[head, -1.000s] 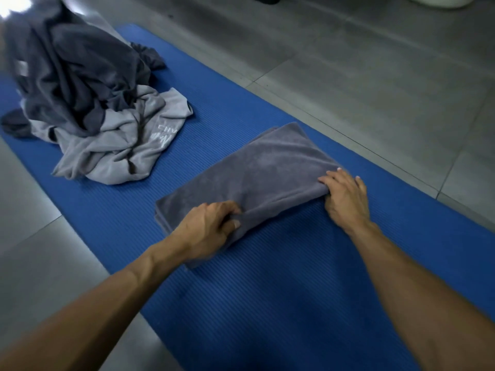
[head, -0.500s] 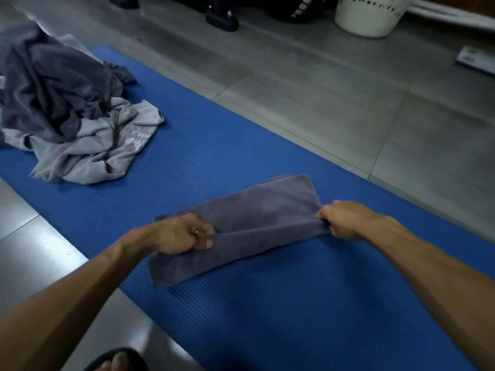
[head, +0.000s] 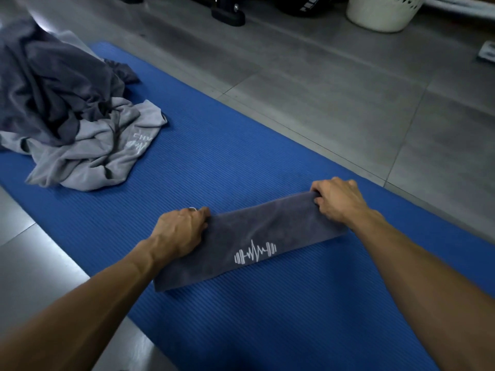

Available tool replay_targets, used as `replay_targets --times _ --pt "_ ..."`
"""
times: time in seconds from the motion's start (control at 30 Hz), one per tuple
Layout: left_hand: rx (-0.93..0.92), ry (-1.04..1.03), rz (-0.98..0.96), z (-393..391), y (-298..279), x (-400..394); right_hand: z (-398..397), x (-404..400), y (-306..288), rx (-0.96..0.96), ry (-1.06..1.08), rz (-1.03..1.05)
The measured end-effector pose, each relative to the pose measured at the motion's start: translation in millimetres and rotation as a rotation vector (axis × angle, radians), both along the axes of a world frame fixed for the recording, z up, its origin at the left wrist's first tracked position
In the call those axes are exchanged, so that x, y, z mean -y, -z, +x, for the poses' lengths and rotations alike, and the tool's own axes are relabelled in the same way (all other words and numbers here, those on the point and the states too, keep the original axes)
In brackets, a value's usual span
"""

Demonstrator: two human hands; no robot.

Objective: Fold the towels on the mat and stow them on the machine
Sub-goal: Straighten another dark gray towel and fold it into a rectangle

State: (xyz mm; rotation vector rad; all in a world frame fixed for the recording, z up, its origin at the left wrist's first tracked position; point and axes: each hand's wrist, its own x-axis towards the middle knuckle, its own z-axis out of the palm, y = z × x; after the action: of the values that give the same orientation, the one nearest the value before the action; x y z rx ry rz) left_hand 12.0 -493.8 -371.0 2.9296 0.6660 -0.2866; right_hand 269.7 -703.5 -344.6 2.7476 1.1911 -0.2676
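A dark grey towel [head: 254,236] lies folded into a narrow strip on the blue mat [head: 241,156], a white barbell-and-pulse logo facing up. My left hand [head: 182,231] grips its far left edge. My right hand [head: 337,200] grips its far right edge. Both hands press the fold down onto the mat. A heap of unfolded towels [head: 67,111], dark grey on top and light grey below, sits at the mat's far left.
Grey tiled floor surrounds the mat. A white perforated basket [head: 383,12] stands at the top right. The black foot of a machine [head: 227,14] shows at the top centre. A flat pale object [head: 486,52] lies at the right edge.
The towel's near half has been folded over away from me, making a narrower strip with the logo on top. Both hands moved forward with the edge.
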Motion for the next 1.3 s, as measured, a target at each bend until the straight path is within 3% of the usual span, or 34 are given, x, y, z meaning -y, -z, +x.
replay_targets --times 0.23,0.33,0.43,0.5,0.6,0.67,0.77,0.87,0.97,1.17,1.23,1.3 --pt "-0.025 -0.042 0.028 7 15 -2 2 -3 27 0.019 0.058 0.036" --pt "-0.040 0.006 0.149 9 13 3 5 -2 34 0.024 0.066 0.080" --pt "0.115 0.070 0.202 13 14 11 6 -4 38 0.021 0.056 0.111" --pt "0.238 0.190 0.111 14 19 20 6 -5 40 0.023 0.036 0.101" --pt "0.055 0.241 -0.041 8 32 33 5 -5 43 0.127 0.089 0.106" --pt "-0.034 0.176 -0.066 2 45 35 -12 -10 44 0.236 0.116 0.249" --pt "-0.027 0.141 -0.038 -1 54 35 -71 -29 57 0.079 -0.118 0.409" --pt "0.032 0.083 -0.052 -1 54 33 -106 -35 76 -0.160 -0.289 0.237" --pt "0.027 0.072 -0.082 -1 56 30 -64 -13 78 -0.121 -0.369 0.075" --pt "0.023 0.081 -0.073 1 52 30 13 36 71 -0.011 -0.034 -0.092" --pt "0.024 0.089 -0.054 3 53 30 3 26 63 0.096 0.074 -0.073" --pt "0.030 0.092 -0.050 3 53 31 -36 0 58 0.123 -0.001 0.037"
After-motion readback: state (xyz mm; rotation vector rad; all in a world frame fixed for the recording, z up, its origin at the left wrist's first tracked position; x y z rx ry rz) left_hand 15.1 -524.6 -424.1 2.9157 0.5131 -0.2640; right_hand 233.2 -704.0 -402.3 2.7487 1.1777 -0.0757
